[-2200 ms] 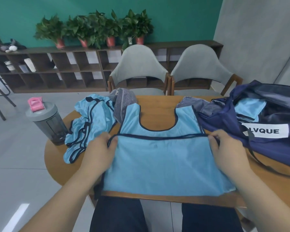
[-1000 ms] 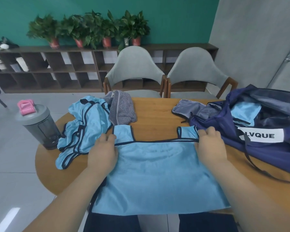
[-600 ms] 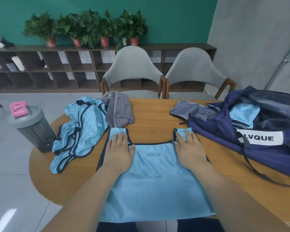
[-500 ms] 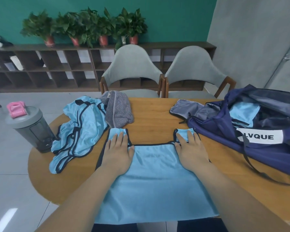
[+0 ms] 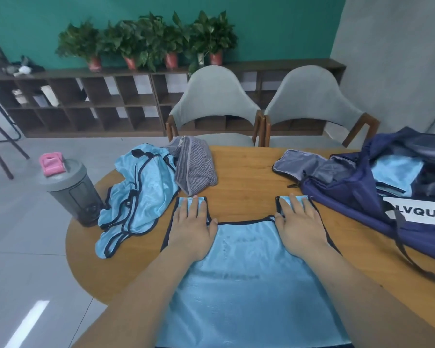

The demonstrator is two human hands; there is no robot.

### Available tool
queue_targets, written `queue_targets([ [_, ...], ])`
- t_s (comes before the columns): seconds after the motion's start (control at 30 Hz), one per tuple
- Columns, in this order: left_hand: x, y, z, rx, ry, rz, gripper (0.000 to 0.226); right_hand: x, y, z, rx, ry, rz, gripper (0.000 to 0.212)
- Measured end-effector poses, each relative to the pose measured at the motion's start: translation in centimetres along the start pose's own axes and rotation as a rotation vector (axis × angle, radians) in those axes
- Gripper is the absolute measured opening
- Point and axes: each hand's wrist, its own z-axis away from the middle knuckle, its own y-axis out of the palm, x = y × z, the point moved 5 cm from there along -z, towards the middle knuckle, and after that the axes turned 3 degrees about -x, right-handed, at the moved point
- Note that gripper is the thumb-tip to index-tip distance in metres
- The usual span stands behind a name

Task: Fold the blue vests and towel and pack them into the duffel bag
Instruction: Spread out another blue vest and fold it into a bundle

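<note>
A light blue vest (image 5: 246,267) with dark trim lies flat on the round wooden table (image 5: 244,172) in front of me. My left hand (image 5: 190,228) presses flat on its left shoulder strap, fingers straight. My right hand (image 5: 299,227) presses flat on the right strap the same way. A crumpled pile of blue vests (image 5: 138,197) lies to the left. A grey striped towel (image 5: 195,169) sits bunched behind it. The navy duffel bag (image 5: 377,197) lies open at the right with a folded blue vest (image 5: 394,172) inside.
A grey shaker bottle (image 5: 73,189) with a pink cap stands at the table's left edge. Two grey chairs (image 5: 216,106) face me across the table. A low shelf (image 5: 86,101) with potted plants lines the green wall.
My hands folded the vest's upper part down toward me, let go of its edge and now press flat on the shoulder straps. Over the last half second they barely moved.
</note>
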Motion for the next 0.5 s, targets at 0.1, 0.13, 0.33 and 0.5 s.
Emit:
queue_targets([
  [0.1, 0.0, 0.0, -0.2, 0.032, 0.003, -0.024, 0.075, 0.1, -0.1, 0.2, 0.042, 0.002, 0.018, 0.065],
  [0.13, 0.0, 0.0, -0.3, 0.044, 0.004, -0.027, 0.076, 0.1, -0.1, 0.2, 0.054, 0.003, 0.020, 0.065],
  [0.33, 0.0, -0.8, -1.0, -0.045, 0.064, 0.056, 0.073, 0.0, -1.2, -0.6, 0.075, -0.035, -0.109, 0.061],
  [0.5, 1.5, -2.8, 1.3, -0.359, 0.195, 0.181, 0.055, -2.9, -3.1, 1.4, -0.156, -0.135, -0.249, 0.043],
])
